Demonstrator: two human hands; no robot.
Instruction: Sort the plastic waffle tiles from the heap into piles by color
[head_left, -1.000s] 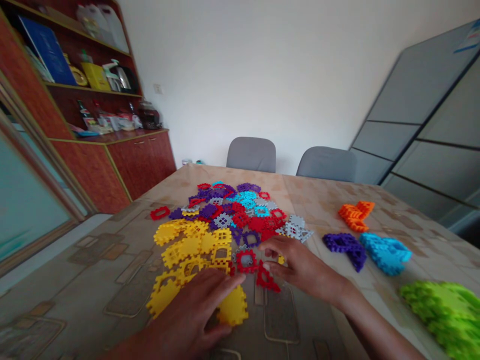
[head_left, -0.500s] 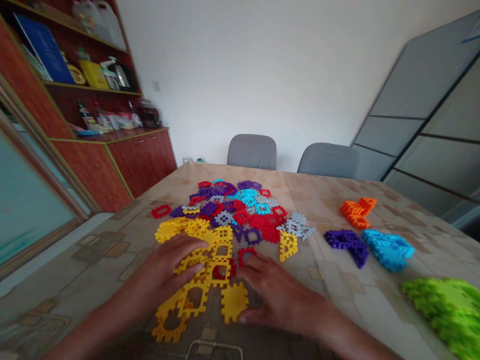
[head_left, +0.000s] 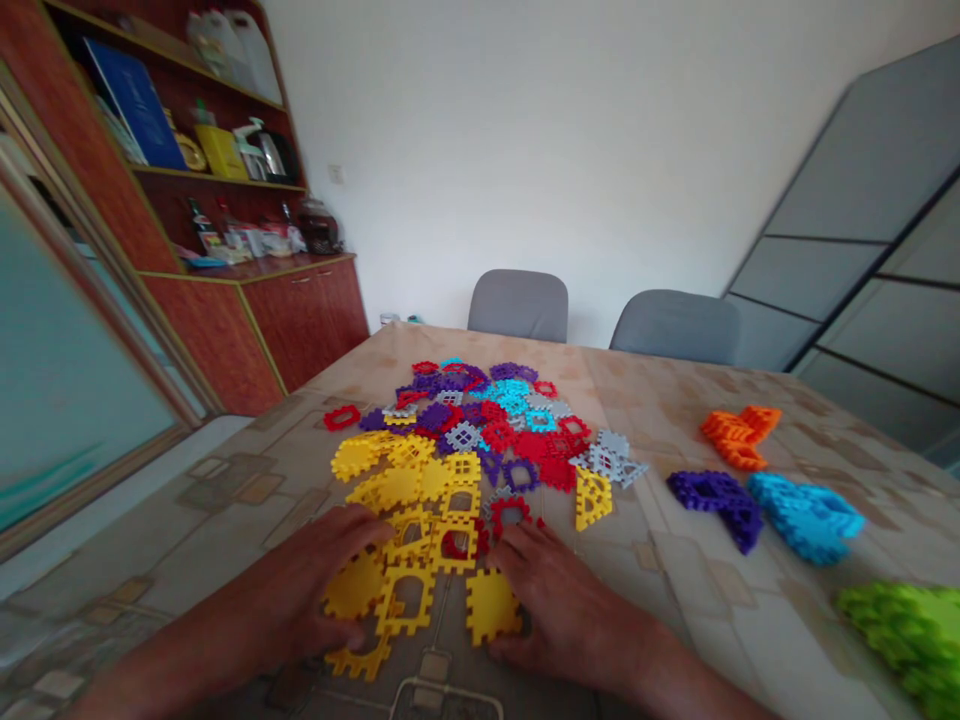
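A loose heap of flat interlocking plastic tiles (head_left: 480, 420) in red, purple, cyan, grey and yellow lies on the table. My left hand (head_left: 315, 580) rests flat on the near yellow tiles, fingers spread, with a yellow tile (head_left: 352, 587) under its fingertips. My right hand (head_left: 559, 610) lies palm down beside a yellow square tile (head_left: 491, 605), just below a red ring tile (head_left: 510, 513). Neither hand grips anything. A yellow triangular tile (head_left: 592, 500) sits alone at the heap's right side.
Built tile shapes lie to the right on the patterned tablecloth (head_left: 660, 590): orange (head_left: 739, 436), purple (head_left: 716, 505), cyan (head_left: 806, 517) and lime green (head_left: 904, 640). Grey chairs (head_left: 517, 305) stand beyond the far edge. A wooden cabinet (head_left: 255, 340) stands at left.
My hands have moved apart and nearer to me across the yellow tiles. The view has shifted slightly, so the table appears further right.
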